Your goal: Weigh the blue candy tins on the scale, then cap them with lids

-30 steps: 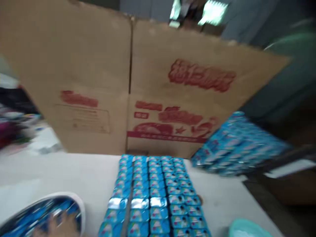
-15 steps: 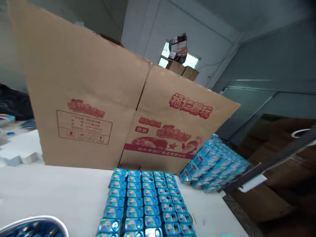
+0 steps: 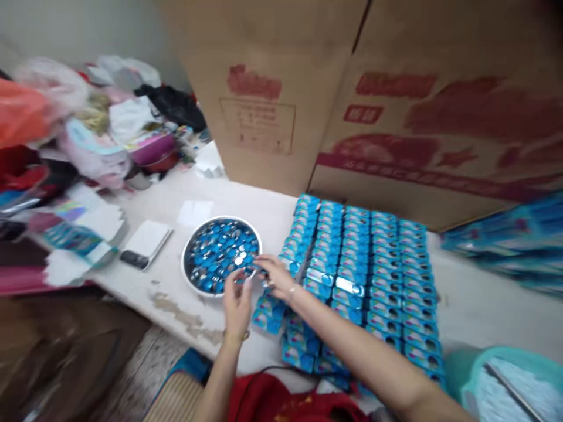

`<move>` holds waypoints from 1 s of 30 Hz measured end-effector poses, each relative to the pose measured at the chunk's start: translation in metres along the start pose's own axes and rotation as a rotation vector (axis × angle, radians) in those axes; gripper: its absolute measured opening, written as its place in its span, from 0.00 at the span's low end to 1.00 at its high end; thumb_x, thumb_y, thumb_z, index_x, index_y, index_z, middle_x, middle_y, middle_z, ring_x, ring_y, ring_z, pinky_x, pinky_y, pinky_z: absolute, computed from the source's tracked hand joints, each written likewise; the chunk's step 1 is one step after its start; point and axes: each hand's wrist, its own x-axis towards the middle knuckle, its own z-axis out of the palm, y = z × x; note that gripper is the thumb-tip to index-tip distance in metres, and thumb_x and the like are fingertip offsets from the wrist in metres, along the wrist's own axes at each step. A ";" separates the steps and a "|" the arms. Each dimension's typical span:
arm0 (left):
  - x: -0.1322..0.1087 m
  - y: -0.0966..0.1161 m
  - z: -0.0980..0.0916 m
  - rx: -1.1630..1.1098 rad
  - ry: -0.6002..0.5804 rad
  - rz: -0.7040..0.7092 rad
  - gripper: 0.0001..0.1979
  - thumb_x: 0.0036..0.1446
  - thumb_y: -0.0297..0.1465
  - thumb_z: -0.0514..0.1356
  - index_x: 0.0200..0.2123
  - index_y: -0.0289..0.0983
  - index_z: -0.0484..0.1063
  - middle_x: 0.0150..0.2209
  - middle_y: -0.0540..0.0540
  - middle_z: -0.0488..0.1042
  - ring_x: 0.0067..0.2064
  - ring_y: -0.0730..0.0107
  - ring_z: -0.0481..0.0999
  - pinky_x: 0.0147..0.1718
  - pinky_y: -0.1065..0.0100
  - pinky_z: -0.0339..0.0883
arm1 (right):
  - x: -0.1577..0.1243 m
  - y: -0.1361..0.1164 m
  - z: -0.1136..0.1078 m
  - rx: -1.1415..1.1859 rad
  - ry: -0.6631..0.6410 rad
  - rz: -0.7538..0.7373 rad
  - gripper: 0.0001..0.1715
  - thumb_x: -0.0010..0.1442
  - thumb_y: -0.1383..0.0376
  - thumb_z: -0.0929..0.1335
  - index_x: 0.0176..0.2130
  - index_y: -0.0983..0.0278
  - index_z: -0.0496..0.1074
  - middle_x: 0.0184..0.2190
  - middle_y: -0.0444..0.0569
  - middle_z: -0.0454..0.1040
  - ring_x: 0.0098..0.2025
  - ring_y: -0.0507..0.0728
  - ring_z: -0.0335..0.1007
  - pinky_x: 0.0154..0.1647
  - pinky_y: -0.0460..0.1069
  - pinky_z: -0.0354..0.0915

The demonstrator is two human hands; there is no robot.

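Observation:
My left hand [image 3: 238,302] is over the right edge of a round metal bowl [image 3: 185,275], its fingers curled around something too small to make out. Beside it, my right hand [image 3: 276,275] reaches in from the right, fingers closed near the left fingertips; what they pinch is blurred. Small blue and silver round pieces [image 3: 220,252] fill the bowl. Under and to the right of my right hand stand rows of blue printed packs [image 3: 352,264], tightly lined up on the white table [image 3: 268,202].
Behind the rows stands a big cardboard sheet [image 3: 264,135]. A white scale [image 3: 146,243] lies left of the bowl. Bags and clutter [image 3: 109,123] fill the back left. At the lower right is a green tub [image 3: 472,375]; more blue packs [image 3: 519,234] stand at the right.
The view has swung down and to the left. Both hands, the whole bowl and the green tub now show; neither hand was visible before.

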 end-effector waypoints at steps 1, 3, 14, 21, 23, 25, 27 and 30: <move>-0.009 0.002 0.000 0.036 -0.084 -0.013 0.18 0.56 0.41 0.59 0.45 0.36 0.68 0.39 0.46 0.71 0.33 0.73 0.71 0.34 0.69 0.68 | -0.010 0.012 -0.003 0.005 0.003 0.026 0.13 0.60 0.61 0.67 0.42 0.67 0.69 0.34 0.46 0.71 0.30 0.51 0.68 0.29 0.48 0.68; -0.020 0.009 0.014 0.064 -0.258 -0.034 0.17 0.53 0.41 0.60 0.41 0.36 0.69 0.37 0.47 0.71 0.32 0.74 0.70 0.32 0.71 0.66 | -0.028 0.021 -0.023 0.006 0.068 -0.003 0.12 0.54 0.61 0.71 0.36 0.66 0.70 0.26 0.41 0.67 0.24 0.48 0.62 0.23 0.44 0.61; -0.060 0.050 0.143 -0.058 -0.672 -0.122 0.14 0.52 0.39 0.60 0.38 0.35 0.70 0.29 0.50 0.70 0.28 0.75 0.69 0.29 0.73 0.65 | -0.073 -0.008 -0.153 0.159 0.454 -0.209 0.19 0.41 0.54 0.74 0.29 0.62 0.71 0.21 0.40 0.66 0.20 0.50 0.59 0.18 0.44 0.55; 0.004 0.063 0.253 0.180 -0.738 -0.015 0.08 0.55 0.34 0.54 0.34 0.35 0.69 0.25 0.51 0.70 0.23 0.76 0.69 0.23 0.73 0.65 | -0.066 -0.037 -0.237 0.365 0.445 -0.113 0.25 0.46 0.49 0.72 0.38 0.60 0.66 0.31 0.46 0.73 0.18 0.47 0.57 0.11 0.41 0.45; 0.038 0.068 0.293 0.278 -0.714 0.047 0.06 0.53 0.31 0.56 0.34 0.35 0.68 0.26 0.51 0.69 0.25 0.75 0.69 0.26 0.73 0.66 | -0.062 -0.044 -0.256 0.400 0.417 -0.097 0.23 0.48 0.49 0.72 0.37 0.61 0.66 0.33 0.47 0.74 0.17 0.46 0.56 0.11 0.40 0.45; 0.072 0.073 0.332 0.396 -0.691 0.118 0.03 0.52 0.29 0.57 0.32 0.36 0.68 0.26 0.51 0.69 0.27 0.74 0.70 0.30 0.71 0.66 | -0.056 -0.048 -0.269 0.425 0.377 -0.095 0.21 0.50 0.50 0.71 0.37 0.61 0.66 0.34 0.47 0.74 0.18 0.45 0.56 0.11 0.40 0.45; 0.100 0.078 0.366 0.527 -0.683 0.184 0.01 0.51 0.27 0.58 0.29 0.37 0.68 0.27 0.50 0.70 0.31 0.71 0.71 0.35 0.70 0.66 | -0.048 -0.051 -0.279 0.441 0.339 -0.110 0.19 0.53 0.51 0.70 0.37 0.61 0.67 0.34 0.46 0.73 0.18 0.45 0.57 0.11 0.41 0.46; 0.127 0.085 0.405 0.729 -0.704 0.238 0.03 0.47 0.25 0.61 0.27 0.37 0.68 0.30 0.48 0.73 0.36 0.68 0.72 0.39 0.68 0.64 | -0.036 -0.057 -0.288 0.461 0.304 -0.140 0.16 0.55 0.52 0.69 0.37 0.61 0.68 0.33 0.46 0.73 0.17 0.45 0.57 0.12 0.42 0.49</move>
